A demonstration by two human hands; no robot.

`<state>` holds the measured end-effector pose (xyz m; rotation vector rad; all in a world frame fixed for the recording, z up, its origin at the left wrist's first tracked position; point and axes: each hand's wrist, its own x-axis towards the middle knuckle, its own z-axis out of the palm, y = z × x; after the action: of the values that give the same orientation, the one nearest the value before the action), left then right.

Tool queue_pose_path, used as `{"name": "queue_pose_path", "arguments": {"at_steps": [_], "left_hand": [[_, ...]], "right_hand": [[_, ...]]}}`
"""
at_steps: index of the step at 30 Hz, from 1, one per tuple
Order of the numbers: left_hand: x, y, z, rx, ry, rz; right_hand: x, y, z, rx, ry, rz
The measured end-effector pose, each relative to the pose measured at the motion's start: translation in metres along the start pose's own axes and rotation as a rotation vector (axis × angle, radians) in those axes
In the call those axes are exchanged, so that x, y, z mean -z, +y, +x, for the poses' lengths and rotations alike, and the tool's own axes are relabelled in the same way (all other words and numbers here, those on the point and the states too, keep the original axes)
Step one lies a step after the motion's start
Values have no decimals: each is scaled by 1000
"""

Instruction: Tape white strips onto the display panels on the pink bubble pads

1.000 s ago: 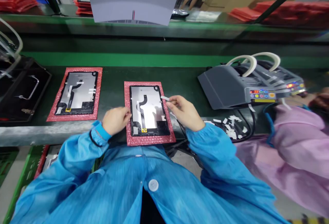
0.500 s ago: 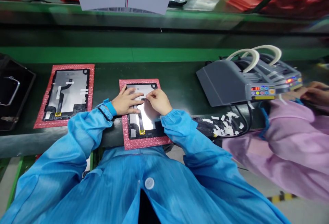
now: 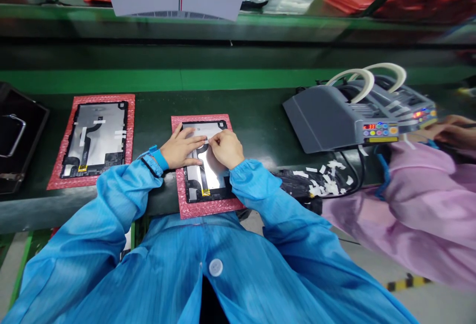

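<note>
A tablet housing (image 3: 219, 177) with a silvery inner face lies on a pink bubble-wrap sheet (image 3: 208, 209) in front of me. Down its middle runs a dark flex cable, ending in a yellow connector (image 3: 206, 192). My left hand (image 3: 182, 148) rests on the left part of the housing, fingers spread and pointing right. My right hand (image 3: 227, 148) is closed in a pinch at the upper end of the flex cable, close to the left fingertips. Whatever sits between its thumb and finger is too small to make out.
To the left lies a second tablet housing (image 3: 97, 138) on pink wrap. A black case (image 3: 20, 135) stands at the far left. Grey machines with displays (image 3: 334, 115) stand at right, near scattered white tape scraps (image 3: 330, 180). Beside them is a co-worker's pink sleeve (image 3: 416, 205).
My right hand has shifted slightly left and down, still pinched. The left fingers have drawn a little back to the left. The camera view has moved slightly.
</note>
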<state>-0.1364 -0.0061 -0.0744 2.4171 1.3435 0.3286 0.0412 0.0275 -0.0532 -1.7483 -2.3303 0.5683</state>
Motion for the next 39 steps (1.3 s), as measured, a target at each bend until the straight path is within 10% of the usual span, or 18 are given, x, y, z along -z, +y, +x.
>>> {"name": "queue_pose_path", "arguments": {"at_steps": [8, 17, 23, 29, 39], "left_hand": [[1, 0, -1, 6, 23, 63], [-1, -3, 5, -136, 171, 184], [-1, 21, 22, -214, 248, 227], [1, 24, 23, -209, 250, 222], [5, 32, 32, -232, 333, 171]], "right_hand": [[2, 17, -3, -37, 276, -31], [73, 197, -67, -633, 1100, 606], [105, 227, -58, -675, 881, 1016], [109, 223, -55, -586, 1163, 877], [114, 226, -43, -605, 1099, 1158]]}}
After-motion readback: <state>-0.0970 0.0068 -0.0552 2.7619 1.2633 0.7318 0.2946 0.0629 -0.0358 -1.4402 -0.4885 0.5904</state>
